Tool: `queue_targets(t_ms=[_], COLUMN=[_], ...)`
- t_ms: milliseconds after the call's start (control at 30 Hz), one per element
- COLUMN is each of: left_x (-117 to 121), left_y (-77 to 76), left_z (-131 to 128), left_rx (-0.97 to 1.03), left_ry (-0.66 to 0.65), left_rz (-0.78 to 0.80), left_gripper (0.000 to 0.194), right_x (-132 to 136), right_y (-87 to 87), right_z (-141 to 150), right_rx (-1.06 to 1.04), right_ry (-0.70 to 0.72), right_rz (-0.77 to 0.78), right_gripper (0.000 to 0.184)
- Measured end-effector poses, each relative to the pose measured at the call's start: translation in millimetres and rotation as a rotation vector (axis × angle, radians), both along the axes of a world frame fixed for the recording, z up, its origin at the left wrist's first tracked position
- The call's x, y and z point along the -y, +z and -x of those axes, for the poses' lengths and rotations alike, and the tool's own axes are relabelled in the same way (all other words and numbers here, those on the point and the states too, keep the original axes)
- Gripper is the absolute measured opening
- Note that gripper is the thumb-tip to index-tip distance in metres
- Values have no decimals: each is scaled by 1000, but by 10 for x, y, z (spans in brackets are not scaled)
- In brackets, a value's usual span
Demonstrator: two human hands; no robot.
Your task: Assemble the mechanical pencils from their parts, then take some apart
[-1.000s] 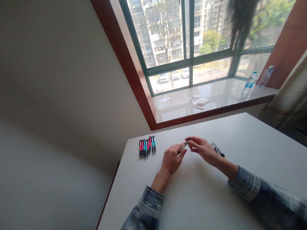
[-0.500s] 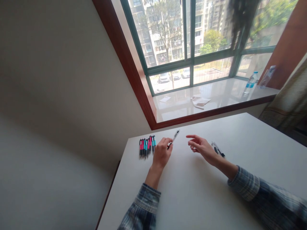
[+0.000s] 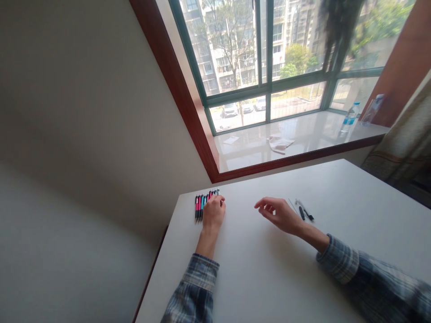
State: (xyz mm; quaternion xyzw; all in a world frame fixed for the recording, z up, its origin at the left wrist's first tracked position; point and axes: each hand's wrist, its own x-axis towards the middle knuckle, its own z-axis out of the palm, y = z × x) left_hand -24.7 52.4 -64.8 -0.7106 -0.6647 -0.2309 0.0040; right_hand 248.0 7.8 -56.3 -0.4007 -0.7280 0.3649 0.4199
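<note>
A row of pens [image 3: 198, 207] with pink, teal and black barrels lies side by side at the table's left end. Over the right side of this row is my left hand [image 3: 213, 213], its fingers curled down around a pen [image 3: 218, 191] whose top just shows; the rest of it is hidden by the hand. My right hand [image 3: 280, 214] hovers above the middle of the table, loosely bent with fingers apart and nothing in them. Just beyond its wrist lie pen parts: a black grip [image 3: 301, 213], a clear barrel with a black end [image 3: 305, 211] and a thin refill [image 3: 292, 205].
The white table [image 3: 256, 273] meets the wall and a red-brown window frame [image 3: 262, 167]. On the sill rest a crumpled cloth [image 3: 280, 143], a piece of paper [image 3: 230, 140] and two bottles, one with a blue label [image 3: 350, 119]. A curtain [image 3: 397, 148] hangs at the right.
My left hand has carried the pen left and lowered it to the end of the row. My right hand has shifted slightly left and down, uncovering more of the pen parts.
</note>
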Motion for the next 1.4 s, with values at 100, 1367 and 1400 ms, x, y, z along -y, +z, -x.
queue_targets(t_ms=[100, 1367, 1400], left_x=[-7, 467, 469], left_y=[-25, -349, -349], left_z=[9, -506, -516], left_rx=[-21, 214, 218], left_ry=[7, -383, -386], left_rz=[10, -44, -41], left_gripper=[22, 18, 17], right_x=[-28, -484, -484], right_y=[26, -291, -293], right_z=[-61, -1193, -1194], right_rx=[95, 757, 761], right_ry=[15, -203, -205], right_rz=[-163, 339, 341], right_gripper=[20, 27, 26])
